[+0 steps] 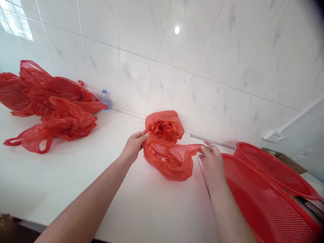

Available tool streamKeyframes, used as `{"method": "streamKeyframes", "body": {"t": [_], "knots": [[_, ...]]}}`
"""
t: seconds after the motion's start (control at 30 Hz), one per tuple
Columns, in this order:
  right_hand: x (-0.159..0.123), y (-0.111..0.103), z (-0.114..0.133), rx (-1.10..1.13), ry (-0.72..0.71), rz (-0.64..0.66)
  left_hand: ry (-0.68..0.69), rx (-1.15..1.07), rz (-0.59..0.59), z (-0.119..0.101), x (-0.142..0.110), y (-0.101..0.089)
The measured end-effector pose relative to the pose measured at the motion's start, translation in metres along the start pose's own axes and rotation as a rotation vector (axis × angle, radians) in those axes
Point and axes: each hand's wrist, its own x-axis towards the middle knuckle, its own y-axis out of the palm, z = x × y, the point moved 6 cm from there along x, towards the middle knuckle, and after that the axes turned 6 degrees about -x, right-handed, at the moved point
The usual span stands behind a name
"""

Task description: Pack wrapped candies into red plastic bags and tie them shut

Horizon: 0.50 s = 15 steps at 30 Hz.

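On the white table, a red plastic bag [169, 168] stands with its mouth spread and a printed red packet [162, 157] partly showing inside. My left hand [135, 145] pinches the bag's rim at its left. At the other side, my right hand [211, 157] grips a stretched handle of the same bag, pulling it out to the right. Just behind it, near the wall, sits another red bag [164, 116], its edge folded outward and crumpled red plastic within.
A heap of red plastic bags [58, 94] lies at the left, beside a small water bottle [105, 99]. Two red mesh baskets [253, 195] occupy the right, with a cardboard box [283, 160] behind. The tiled wall [177, 84] bounds the table [157, 209]; a socket strip [274, 136] is at right.
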Motion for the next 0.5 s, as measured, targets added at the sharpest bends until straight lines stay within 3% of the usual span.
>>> {"method": "streamKeyframes", "body": {"t": [0.17, 0.27, 0.4, 0.5], "knots": [[-0.001, -0.016, 0.081, -0.062, -0.406, -0.221, 0.22, 0.046, 0.158, -0.077, 0.003, 0.043], [0.003, -0.025, 0.111, -0.131, -0.502, -0.272, 0.32, 0.109, 0.175, -0.116, -0.004, 0.059], [0.005, -0.025, 0.121, -0.191, -0.533, -0.273, 0.389, 0.155, 0.188, -0.138, -0.019, 0.066], [-0.008, -0.019, 0.105, -0.284, -0.547, -0.265, 0.407, 0.248, 0.239, -0.13, -0.031, 0.061]]}}
